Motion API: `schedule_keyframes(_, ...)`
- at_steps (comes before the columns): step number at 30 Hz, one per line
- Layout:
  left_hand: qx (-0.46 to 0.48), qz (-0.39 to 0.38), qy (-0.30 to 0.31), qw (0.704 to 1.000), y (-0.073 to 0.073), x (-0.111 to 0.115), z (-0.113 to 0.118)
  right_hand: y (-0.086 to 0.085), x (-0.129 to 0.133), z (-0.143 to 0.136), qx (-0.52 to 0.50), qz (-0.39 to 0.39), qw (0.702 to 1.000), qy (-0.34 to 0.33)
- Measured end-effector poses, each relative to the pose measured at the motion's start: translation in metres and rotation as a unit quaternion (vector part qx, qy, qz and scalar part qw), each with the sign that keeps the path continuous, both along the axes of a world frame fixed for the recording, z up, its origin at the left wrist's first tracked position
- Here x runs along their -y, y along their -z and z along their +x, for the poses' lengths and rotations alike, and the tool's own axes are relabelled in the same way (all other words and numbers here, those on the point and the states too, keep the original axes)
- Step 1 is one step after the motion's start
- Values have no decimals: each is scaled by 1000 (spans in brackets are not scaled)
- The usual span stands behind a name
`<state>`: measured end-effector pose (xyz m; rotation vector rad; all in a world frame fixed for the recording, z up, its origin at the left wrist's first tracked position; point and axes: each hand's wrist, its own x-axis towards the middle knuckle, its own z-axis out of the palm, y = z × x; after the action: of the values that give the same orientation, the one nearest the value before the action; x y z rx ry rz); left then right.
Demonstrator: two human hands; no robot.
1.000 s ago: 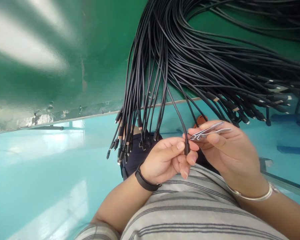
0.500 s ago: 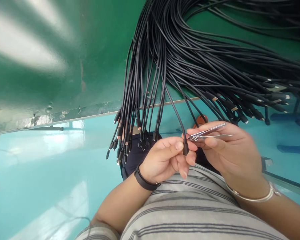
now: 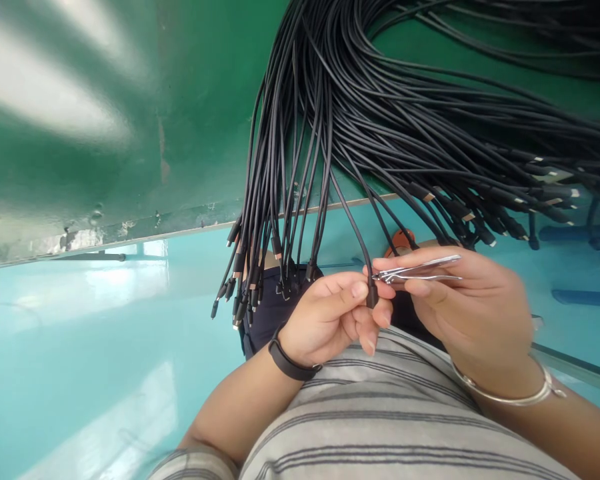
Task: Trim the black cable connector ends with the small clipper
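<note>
My left hand (image 3: 337, 310) pinches a black cable (image 3: 371, 293) near its thick connector end, which points down toward my lap. In my right hand (image 3: 473, 307) is a silver nail clipper (image 3: 415, 270), held between thumb and fingers with its lever raised. The clipper's jaws touch or nearly touch the cable just above the connector, beside my left fingertips. Whether they bite into anything there is too small to tell. A large bundle of black cables (image 3: 325, 80) lies above my hands, several of its connector ends hanging over the table edge.
The green table (image 3: 190, 120) fills the upper left, its chipped front edge running across. More connector ends (image 3: 505, 207) hang at the right. Below lies a light blue floor (image 3: 105, 347). An orange thing (image 3: 404, 240) shows under the cables, and a blue frame (image 3: 580, 267) stands at right.
The clipper's lever has come a little closer to its body, and my right hand has shifted slightly to the right. My left hand and the cable stay in place.
</note>
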<state>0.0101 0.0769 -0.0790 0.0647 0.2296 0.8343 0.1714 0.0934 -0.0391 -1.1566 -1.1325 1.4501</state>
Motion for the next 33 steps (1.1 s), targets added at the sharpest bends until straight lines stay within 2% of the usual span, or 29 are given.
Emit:
schedule_keyframes(9, -12, 2, 7, 1000, -1, -1, 0, 2, -12, 0, -133, -142, 981, -17)
schedule_keyframes(17, -37, -1, 9, 999, -1, -1, 1, 4, -13, 1, -142, -145, 979, -7)
schedule_keyframes(20, -89, 14, -26, 996, -1, 0, 3, 2, -10, 0, -118, -122, 985, 8)
schedule_keyframes(23, -209, 27, -95, 973, -5, 2, 6, -2, -6, -1, -71, -105, 991, 28)
schedule_keyframes(27, -362, 39, -153, 919, -13, 5, 9, -4, 0, -3, -16, -100, 994, 29)
schedule_keyframes(33, -472, 103, -168, 859, -15, 11, 9, -4, 0, -7, 0, -102, 994, 27)
